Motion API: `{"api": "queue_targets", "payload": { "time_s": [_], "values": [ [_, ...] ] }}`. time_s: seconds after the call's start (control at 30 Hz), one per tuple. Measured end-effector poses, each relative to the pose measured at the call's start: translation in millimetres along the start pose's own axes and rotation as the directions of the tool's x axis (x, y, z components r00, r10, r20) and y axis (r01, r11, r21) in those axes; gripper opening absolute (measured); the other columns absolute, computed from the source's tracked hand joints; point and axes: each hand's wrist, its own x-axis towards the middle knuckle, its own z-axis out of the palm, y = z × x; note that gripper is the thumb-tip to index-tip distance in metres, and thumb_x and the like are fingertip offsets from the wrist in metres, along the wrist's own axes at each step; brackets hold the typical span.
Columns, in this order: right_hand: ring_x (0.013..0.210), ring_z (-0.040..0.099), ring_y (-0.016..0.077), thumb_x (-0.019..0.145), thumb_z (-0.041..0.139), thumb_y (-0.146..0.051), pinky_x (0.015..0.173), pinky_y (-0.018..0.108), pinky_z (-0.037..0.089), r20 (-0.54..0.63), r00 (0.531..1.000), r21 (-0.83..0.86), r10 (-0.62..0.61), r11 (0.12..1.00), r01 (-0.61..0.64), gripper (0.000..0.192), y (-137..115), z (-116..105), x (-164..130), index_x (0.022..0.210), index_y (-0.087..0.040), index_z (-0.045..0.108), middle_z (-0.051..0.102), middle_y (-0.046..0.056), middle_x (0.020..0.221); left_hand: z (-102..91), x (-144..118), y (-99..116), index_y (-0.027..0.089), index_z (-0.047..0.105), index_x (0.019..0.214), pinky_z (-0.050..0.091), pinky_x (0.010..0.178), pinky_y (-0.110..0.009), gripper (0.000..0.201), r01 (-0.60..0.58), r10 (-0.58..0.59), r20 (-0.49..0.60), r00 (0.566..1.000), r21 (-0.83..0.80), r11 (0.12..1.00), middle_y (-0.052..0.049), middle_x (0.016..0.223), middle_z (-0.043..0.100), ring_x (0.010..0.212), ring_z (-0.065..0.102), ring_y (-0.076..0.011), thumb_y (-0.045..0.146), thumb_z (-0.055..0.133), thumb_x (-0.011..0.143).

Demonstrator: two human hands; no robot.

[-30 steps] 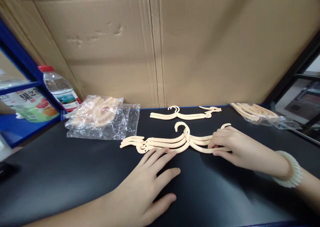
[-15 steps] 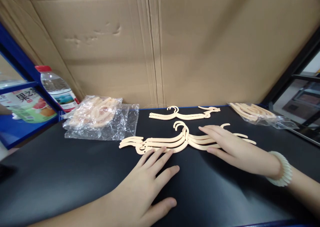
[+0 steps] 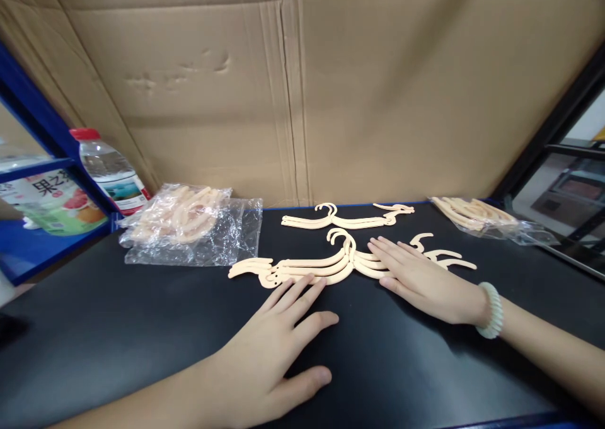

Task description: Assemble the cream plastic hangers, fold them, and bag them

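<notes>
- Where the blue frame (image 3: 38,104) slopes down at far left, a red-capped bottle (image 3: 113,177) stands just beside it.
- Next comes a clear bag (image 3: 177,221) of cream hangers, lying on the black table (image 3: 142,334).
- My left hand (image 3: 276,350) is unclenched, fingers spread, three fingertips at the near edge of the loose hangers' left side.
- Those near hangers (image 3: 326,265) lie flat across the middle between my hands, hooks pointing away from me.
- Just behind them lie the far hangers (image 3: 312,221), near the cardboard (image 3: 401,70).
- My right hand (image 3: 420,278), wearing a pale bracelet (image 3: 492,310), is relaxed and outstretched over the near hangers' right arms.
- Farther right rests another bag (image 3: 472,215) of hangers.
</notes>
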Motion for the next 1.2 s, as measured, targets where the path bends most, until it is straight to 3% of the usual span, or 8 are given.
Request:
{"api": "queue_targets", "payload": {
  "time_s": [0.4,0.57,0.7,0.8,0.87,0.93,1.03,1.2],
  "values": [
    [0.144,0.024,0.0291,0.099,0.028,-0.043,0.114,0.056,0.026,-0.027,0.999,-0.008,-0.019,1.000,0.019,0.060,3,-1,4,0.148,-0.009,0.032,0.032,0.017,0.153,0.5,2,-5,0.028,0.042,0.143,0.028,0.109,-0.062,0.058,-0.013,0.013,0.003,1.000,0.021,1.000,-0.012,0.157,0.026,0.143,0.023,-0.0379,0.038,0.060,0.088],
    [0.143,0.024,0.0306,0.098,0.034,-0.045,0.114,0.058,0.026,-0.065,0.998,-0.002,-0.009,1.000,0.009,0.060,0,-1,2,0.147,-0.011,0.035,0.036,0.017,0.152,2.3,2,-7,0.027,0.046,0.140,0.031,0.111,-0.056,0.053,-0.057,0.057,-0.069,0.996,0.009,0.998,-0.010,0.153,0.036,0.141,0.031,-0.0342,0.030,0.059,0.089],
    [0.140,0.034,0.0306,0.096,0.037,-0.050,0.111,0.055,0.032,-0.189,0.982,0.037,-0.017,0.999,0.025,0.061,6,-6,4,0.145,-0.012,0.039,0.041,0.017,0.149,1.8,4,-9,0.027,0.050,0.137,0.036,0.112,-0.050,0.048,-0.125,0.124,-0.082,0.989,-0.006,0.992,-0.008,0.145,0.048,0.136,0.041,-0.0300,0.026,0.056,0.089],
    [0.132,0.046,0.0270,0.097,0.037,-0.042,0.110,0.047,0.038,-0.333,0.943,0.068,0.011,0.998,0.012,0.052,28,-17,14,0.137,-0.011,0.049,0.051,0.016,0.141,1.3,6,-11,0.026,0.051,0.135,0.039,0.111,-0.047,0.045,-0.169,0.168,-0.065,0.984,-0.010,0.986,-0.008,0.139,0.055,0.130,0.049,-0.0277,0.026,0.055,0.090],
    [0.123,0.055,0.0240,0.096,0.039,-0.033,0.107,0.040,0.042,-0.366,0.925,0.059,0.099,0.995,-0.083,0.042,52,-26,24,0.128,-0.013,0.058,0.061,0.012,0.131,0.2,7,-12,0.025,0.052,0.133,0.040,0.110,-0.043,0.043,-0.193,0.192,-0.064,0.979,-0.010,0.981,-0.008,0.136,0.058,0.128,0.051,-0.0256,0.024,0.054,0.090],
    [0.112,0.063,0.0227,0.094,0.041,-0.026,0.100,0.036,0.047,-0.341,0.910,0.039,0.235,0.971,-0.236,0.037,80,-35,34,0.121,-0.016,0.064,0.068,0.009,0.121,-2.0,8,-12,0.024,0.053,0.131,0.042,0.109,-0.040,0.041,-0.213,0.212,-0.073,0.975,-0.016,0.977,-0.007,0.133,0.060,0.126,0.053,-0.0235,0.021,0.053,0.090],
    [0.102,0.067,0.0259,0.090,0.045,-0.017,0.093,0.037,0.050,-0.326,0.876,0.028,0.356,0.930,-0.368,0.033,119,-45,48,0.110,-0.013,0.070,0.072,0.012,0.109,-6.2,9,-10,0.024,0.056,0.126,0.045,0.106,-0.038,0.037,-0.228,0.225,-0.088,0.970,-0.027,0.973,-0.007,0.128,0.064,0.122,0.057,-0.0223,0.018,0.052,0.089],
    [0.097,0.066,0.0223,0.091,0.055,-0.020,0.091,0.038,0.051,-0.199,0.867,0.004,0.458,0.885,-0.466,0.019,157,-50,69,0.102,-0.013,0.070,0.071,0.009,0.104,-7.8,8,-11,0.024,0.058,0.124,0.048,0.103,-0.038,0.036,-0.235,0.232,-0.084,0.969,-0.029,0.972,-0.008,0.127,0.064,0.122,0.057,-0.0231,0.018,0.052,0.089]
  ]
}}
